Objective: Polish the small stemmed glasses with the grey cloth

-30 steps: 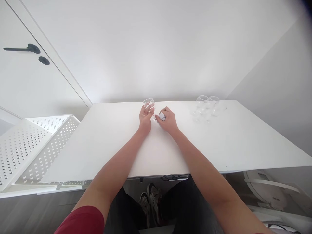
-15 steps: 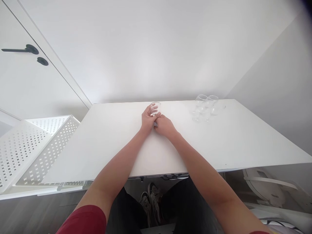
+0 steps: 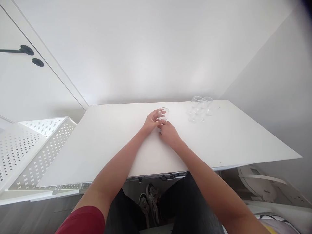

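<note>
A small clear glass [image 3: 163, 113] stands near the middle of the white table [image 3: 109, 143]. My left hand [image 3: 152, 121] is wrapped round its left side. My right hand [image 3: 168, 133] is closed just below the glass, its fingers curled on something I cannot make out at the glass's base. Both forearms reach in from the near edge.
A cluster of clear stemmed glasses [image 3: 200, 107] stands at the far right of the table. A white perforated rack [image 3: 29, 152] sits to the left, below table level. A door with a black handle [image 3: 23, 50] is at upper left. A white wall closes the far side.
Both hands with the glass have shifted right, toward the cluster of glasses. The pale object seen in my right hand a second ago is now hidden under its fingers.
</note>
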Tool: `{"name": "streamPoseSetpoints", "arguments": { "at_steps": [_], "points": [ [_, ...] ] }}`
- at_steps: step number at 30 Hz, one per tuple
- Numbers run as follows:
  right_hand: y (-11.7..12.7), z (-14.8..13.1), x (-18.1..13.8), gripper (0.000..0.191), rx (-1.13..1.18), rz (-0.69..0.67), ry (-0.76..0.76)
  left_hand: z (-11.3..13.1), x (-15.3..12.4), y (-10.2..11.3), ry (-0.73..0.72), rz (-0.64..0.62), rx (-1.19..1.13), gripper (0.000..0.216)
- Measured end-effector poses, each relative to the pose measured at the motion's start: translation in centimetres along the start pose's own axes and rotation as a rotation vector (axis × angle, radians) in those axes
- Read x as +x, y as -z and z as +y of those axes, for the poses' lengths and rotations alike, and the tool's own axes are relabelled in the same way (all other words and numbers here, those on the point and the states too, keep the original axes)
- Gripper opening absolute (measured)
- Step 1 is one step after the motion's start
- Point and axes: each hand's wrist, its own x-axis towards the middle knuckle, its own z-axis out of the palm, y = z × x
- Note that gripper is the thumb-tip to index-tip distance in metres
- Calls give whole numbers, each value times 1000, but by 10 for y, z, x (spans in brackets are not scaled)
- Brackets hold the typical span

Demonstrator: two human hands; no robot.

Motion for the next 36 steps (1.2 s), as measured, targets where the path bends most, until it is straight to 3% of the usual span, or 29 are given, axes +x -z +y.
{"name": "streamPoseSetpoints", "arguments": {
  "at_steps": [2, 5, 8, 13, 17, 30, 36],
  "points": [
    [2, 9, -17, 34, -39, 15, -25, 1, -1, 0, 1, -73, -21, 77],
    [7, 35, -47, 34, -89, 73, -81, 4, -2, -1, 15, -29, 17, 70],
    [16, 76, -80, 36, -161, 146, -126, 7, -4, -3, 50, 24, 93, 54],
    [39, 152, -131, 40, -310, 205, -265, 11, -5, -5, 108, 7, 132, 44],
    [49, 186, -151, 43, -312, 223, -354, 11, -5, -6, 128, 10, 115, 43],
    [52, 192, -132, 59, -268, 105, -405, 8, -4, -6, 135, 29, 84, 43],
    [51, 180, -135, 65, -340, 170, -382, 7, -3, -6, 132, 46, 81, 43]
  ]
}}
